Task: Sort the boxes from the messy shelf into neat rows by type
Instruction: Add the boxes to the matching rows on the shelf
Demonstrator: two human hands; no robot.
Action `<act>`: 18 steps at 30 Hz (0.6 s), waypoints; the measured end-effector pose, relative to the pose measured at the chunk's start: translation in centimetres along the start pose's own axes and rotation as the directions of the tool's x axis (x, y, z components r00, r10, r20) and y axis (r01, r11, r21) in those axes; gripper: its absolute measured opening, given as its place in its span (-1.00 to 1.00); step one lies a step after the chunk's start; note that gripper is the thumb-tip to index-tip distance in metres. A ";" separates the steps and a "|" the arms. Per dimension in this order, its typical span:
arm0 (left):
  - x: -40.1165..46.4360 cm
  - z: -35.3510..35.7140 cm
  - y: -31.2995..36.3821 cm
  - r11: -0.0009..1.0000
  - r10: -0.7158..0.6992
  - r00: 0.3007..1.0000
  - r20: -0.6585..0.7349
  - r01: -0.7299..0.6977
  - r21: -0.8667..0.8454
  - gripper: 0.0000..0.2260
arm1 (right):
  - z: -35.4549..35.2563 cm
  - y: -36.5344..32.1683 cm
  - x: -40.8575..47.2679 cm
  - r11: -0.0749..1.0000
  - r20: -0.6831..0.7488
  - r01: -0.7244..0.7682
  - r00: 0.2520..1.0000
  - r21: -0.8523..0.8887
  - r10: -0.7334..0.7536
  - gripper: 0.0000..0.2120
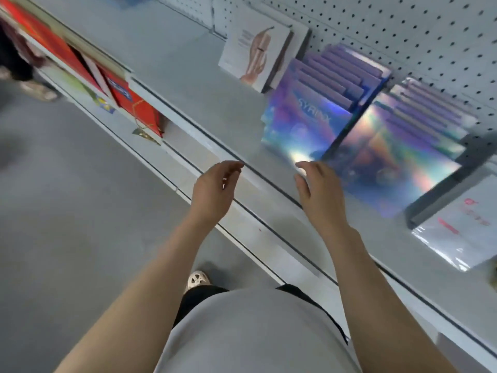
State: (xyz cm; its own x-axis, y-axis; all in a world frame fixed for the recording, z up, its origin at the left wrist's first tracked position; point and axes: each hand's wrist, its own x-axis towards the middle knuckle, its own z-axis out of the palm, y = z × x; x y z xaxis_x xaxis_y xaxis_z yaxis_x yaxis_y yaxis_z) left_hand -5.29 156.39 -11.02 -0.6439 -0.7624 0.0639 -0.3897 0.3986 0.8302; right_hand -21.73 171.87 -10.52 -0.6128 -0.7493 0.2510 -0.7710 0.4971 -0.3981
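Observation:
Two rows of shiny holographic purple boxes stand on the grey shelf (193,84): the left row (309,122) and the right row (395,149), both leaning back toward the pegboard. White boxes with a hand picture (255,55) stand to their left at the back. My left hand (215,189) hovers open over the shelf's front edge, holding nothing. My right hand (317,187) is open too, fingers apart, just in front of the left row's front box; whether it touches is unclear.
A white packet in clear wrap with red print (462,224) lies on the shelf at the right. Red boxes (129,100) fill the lower shelf at the left. The pegboard back wall (403,28) rises behind. Grey floor (67,211) lies below.

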 end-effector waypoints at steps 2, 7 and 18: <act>1.0 -3.8 -3.1 0.998 -0.054 0.997 -0.049 0.055 0.019 -0.78 | 2.7 -3.7 2.4 0.998 0.013 0.050 0.999 0.023 -0.050 -0.76; 3.1 -13.0 -10.1 0.986 -0.155 0.975 -0.158 0.164 0.043 -0.80 | 9.1 -13.1 8.2 0.987 0.045 0.126 0.990 0.096 -0.131 -0.75; 12.2 -25.3 -20.3 0.961 -0.244 0.930 -0.276 0.269 0.058 -0.79 | 19.3 -26.4 20.5 0.958 0.164 0.261 0.946 0.122 -0.279 -0.71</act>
State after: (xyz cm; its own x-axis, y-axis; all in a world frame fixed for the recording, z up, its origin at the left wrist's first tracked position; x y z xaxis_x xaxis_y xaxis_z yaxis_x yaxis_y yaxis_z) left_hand 11.42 126.10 -13.10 -0.3219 -0.9467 0.0100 -0.5862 0.2076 0.7831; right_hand -10.55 134.92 -11.89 -0.3364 -0.9193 0.2042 -0.8771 0.2269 -0.4234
